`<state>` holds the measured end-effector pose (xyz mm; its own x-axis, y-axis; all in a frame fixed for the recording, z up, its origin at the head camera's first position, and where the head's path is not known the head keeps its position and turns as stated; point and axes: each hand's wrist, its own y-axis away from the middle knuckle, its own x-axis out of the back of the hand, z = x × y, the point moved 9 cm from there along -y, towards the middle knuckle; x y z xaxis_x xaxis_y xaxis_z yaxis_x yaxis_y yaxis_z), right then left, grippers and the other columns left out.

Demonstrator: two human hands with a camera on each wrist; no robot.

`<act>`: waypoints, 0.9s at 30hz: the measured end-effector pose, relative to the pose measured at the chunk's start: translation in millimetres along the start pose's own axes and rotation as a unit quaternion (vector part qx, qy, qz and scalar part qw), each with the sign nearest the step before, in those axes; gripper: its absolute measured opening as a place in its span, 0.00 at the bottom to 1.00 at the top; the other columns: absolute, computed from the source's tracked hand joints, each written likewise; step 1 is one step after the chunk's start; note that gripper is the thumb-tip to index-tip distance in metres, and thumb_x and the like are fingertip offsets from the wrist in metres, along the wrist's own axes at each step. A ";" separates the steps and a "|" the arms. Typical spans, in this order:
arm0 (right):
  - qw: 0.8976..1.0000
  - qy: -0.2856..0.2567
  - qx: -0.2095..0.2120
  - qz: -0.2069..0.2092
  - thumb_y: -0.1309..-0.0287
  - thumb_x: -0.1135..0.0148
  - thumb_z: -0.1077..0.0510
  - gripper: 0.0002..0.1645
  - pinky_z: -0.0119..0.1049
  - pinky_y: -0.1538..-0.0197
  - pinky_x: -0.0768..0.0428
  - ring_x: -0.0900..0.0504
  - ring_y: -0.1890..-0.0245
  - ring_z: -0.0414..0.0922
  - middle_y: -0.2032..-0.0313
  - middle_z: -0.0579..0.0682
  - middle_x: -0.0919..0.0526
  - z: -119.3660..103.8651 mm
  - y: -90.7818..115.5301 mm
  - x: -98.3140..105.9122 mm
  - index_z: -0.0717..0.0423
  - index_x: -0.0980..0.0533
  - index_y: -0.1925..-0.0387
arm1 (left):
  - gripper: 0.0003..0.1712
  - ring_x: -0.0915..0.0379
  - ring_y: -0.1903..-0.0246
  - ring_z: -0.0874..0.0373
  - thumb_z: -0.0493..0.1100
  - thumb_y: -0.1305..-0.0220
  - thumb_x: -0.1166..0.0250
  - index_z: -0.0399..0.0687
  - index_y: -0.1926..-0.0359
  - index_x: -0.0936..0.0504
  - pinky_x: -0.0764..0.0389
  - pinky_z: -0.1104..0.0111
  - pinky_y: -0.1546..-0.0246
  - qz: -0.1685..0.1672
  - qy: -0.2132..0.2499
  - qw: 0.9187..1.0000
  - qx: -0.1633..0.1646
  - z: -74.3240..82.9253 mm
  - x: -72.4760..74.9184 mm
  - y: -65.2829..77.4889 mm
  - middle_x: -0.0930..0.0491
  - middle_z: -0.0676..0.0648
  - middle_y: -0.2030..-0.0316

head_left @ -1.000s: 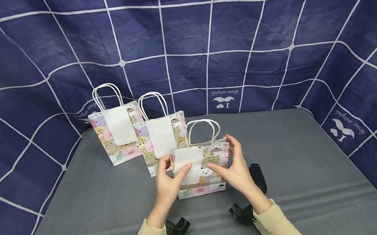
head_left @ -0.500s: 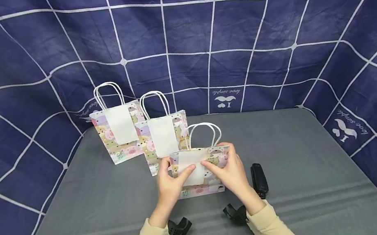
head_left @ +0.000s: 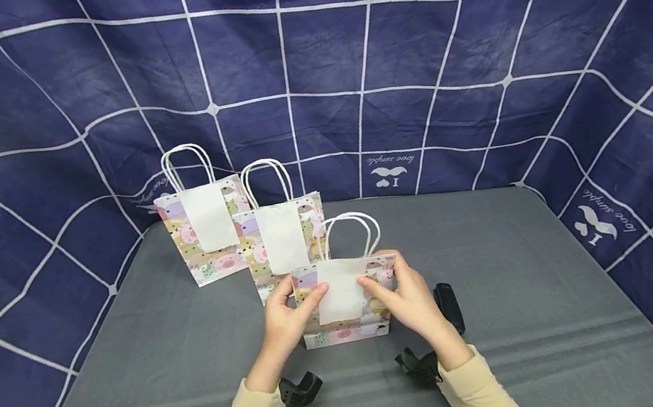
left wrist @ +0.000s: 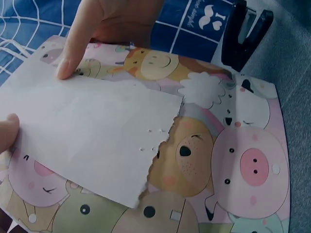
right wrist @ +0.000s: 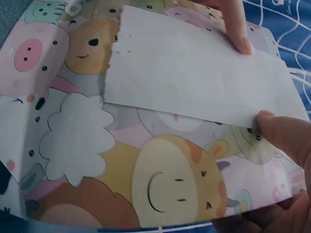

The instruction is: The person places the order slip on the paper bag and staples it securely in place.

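The front paper bag, printed with cartoon animals, stands between both hands with its white twisted handles up. A white slip of paper with one ragged edge lies on its front, near the top middle. My left hand grips the bag's left side, thumb pressing the slip's left edge. Opposite it, my right hand grips the right side with the thumb at the slip's right edge. In the left wrist view, small holes show along the torn end of the slip. The other fingers go behind the bag.
Two matching bags stand behind to the left, a middle bag and a far bag, each with a white slip on its front. A black stapler lies just right of my right hand. A blue gridded cloth hangs behind the grey table.
The slip has shifted right and straightened on the bag's front, and now sits near the middle. Both thumbs have moved to its two edges. The rear bags have not moved.
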<state>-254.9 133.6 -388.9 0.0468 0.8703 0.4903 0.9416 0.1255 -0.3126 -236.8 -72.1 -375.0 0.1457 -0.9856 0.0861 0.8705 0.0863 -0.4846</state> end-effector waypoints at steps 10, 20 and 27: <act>0.999 0.040 0.014 -0.016 0.42 0.38 0.43 0.23 0.39 0.68 0.25 0.22 0.70 0.40 0.67 0.45 0.19 -1.2 0.0 5.0 0.47 0.30 0.50 | 0.08 0.27 0.71 0.64 0.28 0.53 0.29 0.32 0.72 0.20 0.26 0.73 0.71 0.002 0.005 1.000 0.012 2.3 -2.2 1.5 0.21 0.42 0.73; 0.999 0.044 0.016 -0.028 0.42 0.37 0.45 0.19 0.39 0.67 0.25 0.22 0.68 0.41 0.68 0.45 0.19 -2.5 -0.2 5.8 0.48 0.29 0.54 | 0.08 0.29 0.75 0.65 0.29 0.52 0.29 0.34 0.78 0.21 0.26 0.73 0.74 -0.007 0.009 1.000 0.023 1.3 -2.7 1.9 0.21 0.42 0.77; 0.997 0.006 0.024 -0.069 0.43 0.36 0.47 0.22 0.48 0.54 0.24 0.21 0.55 0.44 0.61 0.45 0.18 -4.4 0.7 8.9 0.46 0.30 0.49 | 0.19 0.37 0.79 0.67 0.30 0.53 0.27 0.38 0.87 0.31 0.31 0.73 0.76 -0.010 0.004 1.000 0.024 1.4 -2.7 1.5 0.30 0.51 0.85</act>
<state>-252.3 139.3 -381.3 -0.0786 0.8377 0.5405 0.9223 0.2669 -0.2795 -235.2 -69.1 -374.8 0.1240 -0.9883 0.0885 0.8951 0.0729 -0.4398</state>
